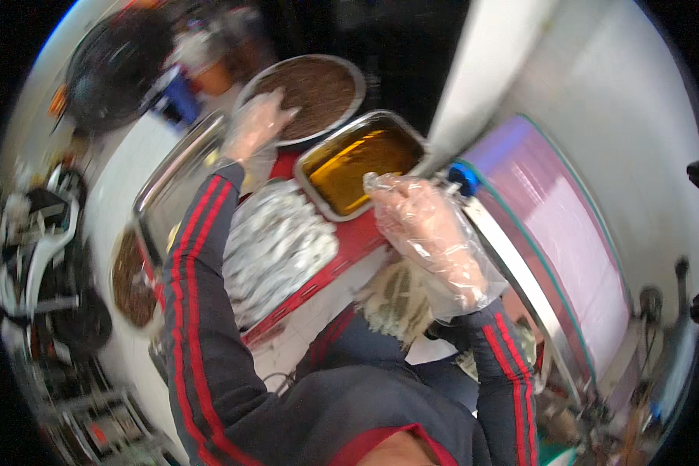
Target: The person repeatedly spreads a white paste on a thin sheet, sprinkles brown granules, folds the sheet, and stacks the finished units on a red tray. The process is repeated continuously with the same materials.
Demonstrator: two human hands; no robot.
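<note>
Spreading across the red worktop [342,260], a foil-lined tray [276,248] lies beside a rectangular pan of amber liquid [357,163] and a round pan of brown crumbs [318,89]. The gloved left hand [255,124] rests fingers splayed on the crumbs; the gloved right hand [427,233] hovers by the amber pan, fingers loosely curled, empty.
</note>
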